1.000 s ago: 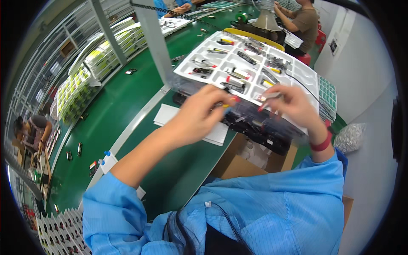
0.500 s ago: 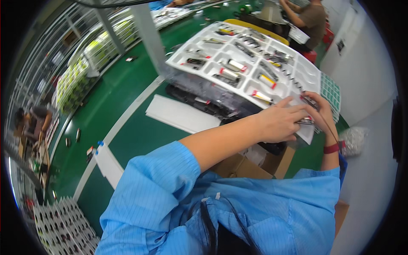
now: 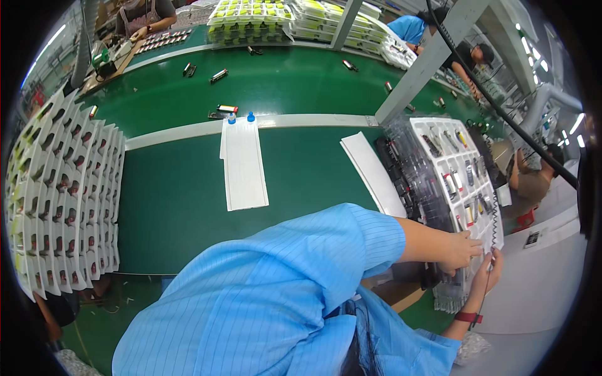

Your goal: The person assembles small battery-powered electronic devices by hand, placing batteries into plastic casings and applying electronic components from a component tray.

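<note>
A white compartment tray (image 3: pixel 444 164) stands on a stack of clear plastic trays (image 3: pixel 419 168) at the right. Its pockets hold small dark metal parts and short tubes with red or yellow ends. My left hand (image 3: pixel 461 249) is at the tray's near end, its fingers bent inward toward my right hand (image 3: pixel 493 271). Those right fingers are closed by the tray's near right corner, and what lies between the two hands is too small to make out. A red wristband (image 3: pixel 468 318) circles my right wrist. A coiled black cord (image 3: pixel 495 219) runs down past that hand.
On the green bench (image 3: pixel 175 207) lie a white flat panel (image 3: pixel 243 166) and a white strip (image 3: pixel 373 172). Stacked loaded trays (image 3: pixel 63 194) stand at the left. Beyond a metal rail, loose parts (image 3: pixel 218 76) lie on the green surface. A grey post (image 3: pixel 433 56) rises behind; other people work farther off.
The view has swung to the left, so the tray and hands now appear farther right and the bench and left stacks show more. Both hands remain at the tray's near end.
</note>
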A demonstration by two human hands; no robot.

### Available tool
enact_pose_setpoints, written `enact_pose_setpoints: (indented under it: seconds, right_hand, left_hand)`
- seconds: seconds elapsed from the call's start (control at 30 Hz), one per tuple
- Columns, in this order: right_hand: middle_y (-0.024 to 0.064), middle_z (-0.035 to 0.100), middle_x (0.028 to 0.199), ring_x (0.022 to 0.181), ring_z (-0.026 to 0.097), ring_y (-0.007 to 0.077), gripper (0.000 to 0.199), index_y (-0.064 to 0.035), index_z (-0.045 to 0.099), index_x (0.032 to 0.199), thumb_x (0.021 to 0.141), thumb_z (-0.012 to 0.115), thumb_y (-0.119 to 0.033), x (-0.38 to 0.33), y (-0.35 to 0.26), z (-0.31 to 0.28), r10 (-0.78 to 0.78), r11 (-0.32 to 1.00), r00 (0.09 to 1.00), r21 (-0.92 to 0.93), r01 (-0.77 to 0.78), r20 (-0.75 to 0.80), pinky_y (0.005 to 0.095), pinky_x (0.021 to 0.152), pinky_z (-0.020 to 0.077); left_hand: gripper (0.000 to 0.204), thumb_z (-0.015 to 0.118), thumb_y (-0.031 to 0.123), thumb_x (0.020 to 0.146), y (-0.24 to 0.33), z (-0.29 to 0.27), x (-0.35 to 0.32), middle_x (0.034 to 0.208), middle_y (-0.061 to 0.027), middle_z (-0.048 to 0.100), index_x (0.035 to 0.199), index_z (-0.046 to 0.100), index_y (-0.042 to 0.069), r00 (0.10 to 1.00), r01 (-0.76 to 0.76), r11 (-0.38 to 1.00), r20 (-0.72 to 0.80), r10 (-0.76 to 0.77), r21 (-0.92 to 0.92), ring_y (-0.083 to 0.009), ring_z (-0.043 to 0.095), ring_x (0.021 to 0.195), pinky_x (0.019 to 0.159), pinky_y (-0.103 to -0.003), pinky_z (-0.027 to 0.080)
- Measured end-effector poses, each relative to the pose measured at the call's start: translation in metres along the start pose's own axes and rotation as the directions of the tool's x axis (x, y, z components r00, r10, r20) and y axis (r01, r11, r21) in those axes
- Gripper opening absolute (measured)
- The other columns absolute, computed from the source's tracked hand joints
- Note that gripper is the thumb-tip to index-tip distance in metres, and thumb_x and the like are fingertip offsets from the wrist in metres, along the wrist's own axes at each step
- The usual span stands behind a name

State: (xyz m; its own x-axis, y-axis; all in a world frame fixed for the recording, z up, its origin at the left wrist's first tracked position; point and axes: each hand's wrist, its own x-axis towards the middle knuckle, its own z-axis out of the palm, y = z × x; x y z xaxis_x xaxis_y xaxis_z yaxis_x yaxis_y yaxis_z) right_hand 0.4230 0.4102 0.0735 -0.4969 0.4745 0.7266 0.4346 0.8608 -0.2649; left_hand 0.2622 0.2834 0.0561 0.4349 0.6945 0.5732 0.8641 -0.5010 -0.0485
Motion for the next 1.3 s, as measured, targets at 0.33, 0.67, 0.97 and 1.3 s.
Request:
enact_pose_setpoints:
  seconds: [0.33,0.67,0.97,1.3]
  right_hand:
    - [0.0105,0.062,0.080,0.069,0.058,0.0167,0.010,0.0023,0.060,0.089,0.080,0.057,-0.001,-0.021,-0.252,0.059,-0.355,0.829,0.874,0.543,0.130,0.332,0.0260,0.064,0.0458]
    - [0.0092,0.063,0.074,0.066,0.060,0.0155,0.014,-0.0004,0.062,0.086,0.079,0.059,-0.012,0.018,-0.459,0.307,-0.691,0.534,0.518,0.839,-0.105,0.504,0.0269,0.060,0.0475]
    - [0.0099,0.057,0.087,0.086,0.051,0.0262,0.025,-0.0028,0.062,0.084,0.068,0.069,-0.020,0.006,-0.511,0.366,-0.816,0.452,0.445,0.888,0.089,0.370,0.0330,0.077,0.0414]
    - [0.0067,0.061,0.073,0.060,0.055,0.0128,0.013,-0.0025,0.064,0.083,0.072,0.066,-0.009,0.011,-0.515,0.362,-0.726,0.385,0.576,0.916,-0.112,0.376,0.0245,0.055,0.0453]
  left_hand:
    - [0.014,0.059,0.012,0.066,-0.069,-0.157,-0.208,0.088,-0.0075,0.060,0.079,0.064,0.009,0.936,0.158,0.969,-0.340,-0.087,0.189,-0.0252,0.056,0.090,0.076,-0.037,0.045]
    - [0.029,0.065,0.022,0.073,-0.059,-0.250,-0.513,0.099,-0.0109,0.060,0.096,0.065,0.004,0.111,0.991,0.070,-0.402,-0.909,0.115,-0.0279,0.055,0.094,0.085,-0.035,0.044]
    - [0.016,0.064,0.007,0.072,-0.041,-0.245,-0.493,0.089,-0.0078,0.059,0.086,0.061,0.003,0.075,0.997,0.067,-0.303,-0.950,0.038,-0.0237,0.058,0.078,0.073,-0.031,0.048]
    - [0.035,0.059,0.002,0.073,-0.061,-0.254,-0.490,0.097,-0.0185,0.061,0.106,0.053,-0.010,-0.190,0.503,-0.209,0.129,-0.973,-0.839,-0.0201,0.062,0.087,0.076,-0.024,0.051]
